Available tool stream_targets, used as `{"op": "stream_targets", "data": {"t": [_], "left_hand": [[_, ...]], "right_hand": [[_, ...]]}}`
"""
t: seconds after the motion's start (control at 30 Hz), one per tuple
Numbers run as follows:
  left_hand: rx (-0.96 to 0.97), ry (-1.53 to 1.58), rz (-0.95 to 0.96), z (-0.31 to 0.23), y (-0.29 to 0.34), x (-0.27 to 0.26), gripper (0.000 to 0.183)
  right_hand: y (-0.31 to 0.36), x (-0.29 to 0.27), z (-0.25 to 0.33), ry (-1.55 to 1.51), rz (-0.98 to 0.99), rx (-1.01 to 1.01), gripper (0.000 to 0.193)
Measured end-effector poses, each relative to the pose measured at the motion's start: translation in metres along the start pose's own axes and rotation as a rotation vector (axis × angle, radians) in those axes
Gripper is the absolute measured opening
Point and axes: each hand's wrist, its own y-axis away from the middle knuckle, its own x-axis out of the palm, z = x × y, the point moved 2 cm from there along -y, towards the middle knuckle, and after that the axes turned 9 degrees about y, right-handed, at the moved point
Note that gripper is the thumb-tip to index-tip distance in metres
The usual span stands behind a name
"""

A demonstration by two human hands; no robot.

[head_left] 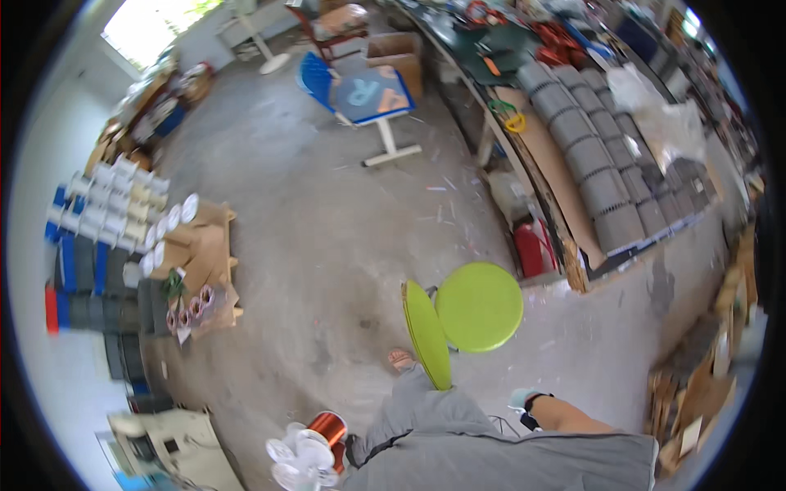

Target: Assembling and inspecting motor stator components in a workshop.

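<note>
Beside my grey clothing at the lower left is a bunch of spools with white flanges [301, 455], one wound with copper wire [328, 427]. The bunch looks held up close to me, at the end of my left arm, where a black band shows; my left fingers are hidden among the spools. My bare right forearm reaches forward from under the grey cloth, with a black band at the wrist. My right hand [521, 398] looks pale, as if gloved, and its fingers are too small to make out. Ahead of it stands a round green stool [479, 308] with a green backrest [426, 335].
On the right, a long workbench [536, 176] bears rows of grey blocks [594, 164] and a plastic bag [659, 114]. A red container [532, 249] sits beneath it. Cardboard [696, 401] leans at the right. At left are boxed spools [170, 254] and a beige machine [176, 446]; a blue chair [360, 90] stands ahead.
</note>
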Motion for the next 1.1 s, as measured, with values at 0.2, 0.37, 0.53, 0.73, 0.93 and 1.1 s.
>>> {"op": "stream_targets", "data": {"t": [0.2,0.37,0.53,0.73,0.93,1.1], "left_hand": [[0.005,-0.330,0.450,0.001,-0.159,-0.016,0.031],[0.167,-0.771,0.486,-0.006,-0.376,-0.158,0.030],[0.778,-1.230,0.148,-0.145,-0.696,-0.300,0.023],[0.959,-0.389,0.253,-0.550,-0.836,-0.080,0.030],[1.338,-0.699,0.684,-0.739,-0.767,0.116,0.034],[1.453,-0.859,0.998,-0.813,-0.827,0.177,0.029]], "right_hand": [[-0.045,-0.034,0.150,-0.415,0.141,0.079,0.027],[-0.083,-0.028,0.231,-1.027,0.072,0.381,0.036],[-0.108,-0.184,0.296,-1.103,-0.077,0.470,0.032],[-0.079,-0.275,0.315,-1.178,-0.107,0.722,0.030],[-0.174,-0.419,0.207,-1.211,-0.295,0.751,0.028],[-0.219,-0.567,0.068,-0.966,-0.807,0.769,0.027]]}}
